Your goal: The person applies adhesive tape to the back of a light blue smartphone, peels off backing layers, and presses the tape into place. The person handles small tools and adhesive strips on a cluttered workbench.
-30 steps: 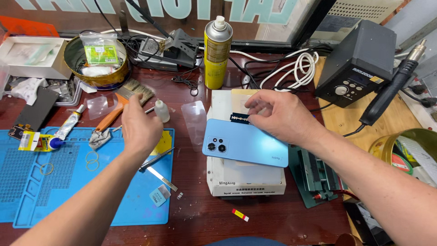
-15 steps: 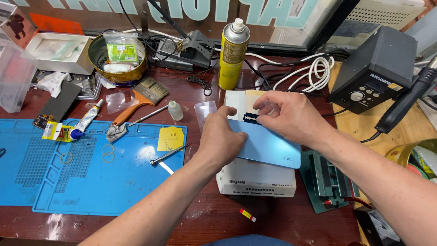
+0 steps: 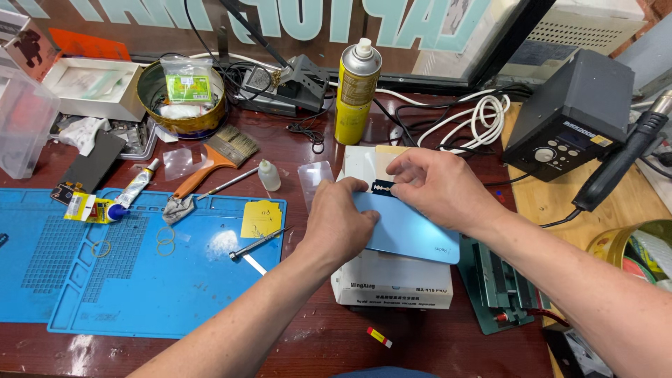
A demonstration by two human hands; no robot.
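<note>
Your left forearm comes in from about 7 o'clock, bare to the elbow, and runs up toward the centre of the view. Your left hand [image 3: 339,227] lies palm down with its back to the camera, fingers curled and pressed flat, thumb tucked toward 1 o'clock. Your right forearm enters from 4 o'clock and angles up to 10 o'clock, wrist roughly straight. Your right hand [image 3: 430,187] sits just beyond the left at about 1 o'clock from it, knuckles up, its fingers bent down. Thumb and forefinger close in a pinch grip at the hand's 9 o'clock edge, close above the left hand's knuckles.
</note>
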